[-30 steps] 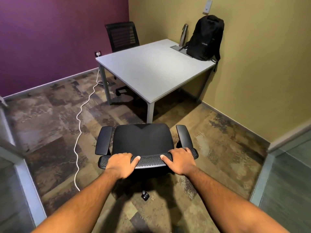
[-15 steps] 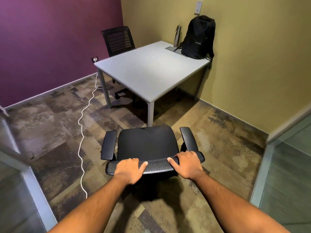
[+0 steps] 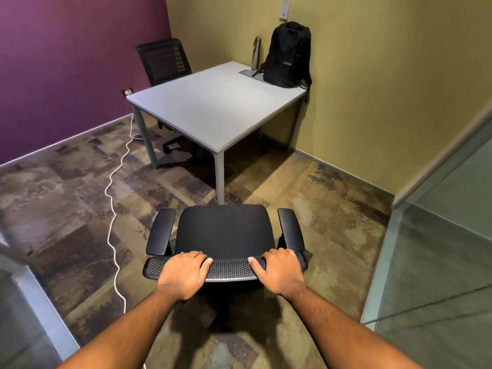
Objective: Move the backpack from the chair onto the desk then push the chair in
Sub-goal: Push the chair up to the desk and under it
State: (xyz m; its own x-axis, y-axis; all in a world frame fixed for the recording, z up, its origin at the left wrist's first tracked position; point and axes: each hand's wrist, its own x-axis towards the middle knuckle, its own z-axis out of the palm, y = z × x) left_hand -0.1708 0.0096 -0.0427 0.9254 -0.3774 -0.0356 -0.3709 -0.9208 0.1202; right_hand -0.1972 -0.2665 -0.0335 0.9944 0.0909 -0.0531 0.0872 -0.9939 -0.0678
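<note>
The black backpack (image 3: 288, 55) stands upright at the far right corner of the grey desk (image 3: 213, 107), leaning against the yellow wall. A black office chair (image 3: 223, 230) with two armrests sits on the carpet just short of the desk's near corner leg, its seat bare. My left hand (image 3: 185, 272) and my right hand (image 3: 279, 270) both grip the top of the chair's mesh backrest, one on each side. The chair's base and wheels are hidden beneath the seat.
A second black chair (image 3: 165, 62) is tucked at the desk's far side by the purple wall. A white cable (image 3: 113, 203) snakes across the floor on the left. A metal bottle (image 3: 256, 53) stands beside the backpack. Glass partitions (image 3: 436, 262) flank me on both sides.
The chair has rolled forward towards the desk with both hands on its backrest; the seat's front edge now nears the desk's corner leg.
</note>
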